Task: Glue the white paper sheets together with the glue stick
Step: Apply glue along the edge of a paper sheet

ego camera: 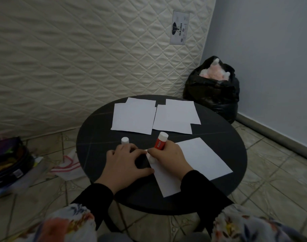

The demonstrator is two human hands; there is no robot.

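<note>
1. Behind the round black table (96,137) stands a quilted mattress (79,58) whose label (179,28) reads "GAJAH".
2. Right hand (168,156) grips the red glue stick (160,142), tip down on the near paper sheet (205,158).
3. Left hand (123,161) rests beside it, fingers loosely spread, thumb touching the sheet's edge; a white cap (125,140) stands just beyond.

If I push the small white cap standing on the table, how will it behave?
The white cap looks small and hollow, so probably very light. Standing upright on the smooth black table, it would likely slide or tip easily. Being round, it may then roll away.
</note>
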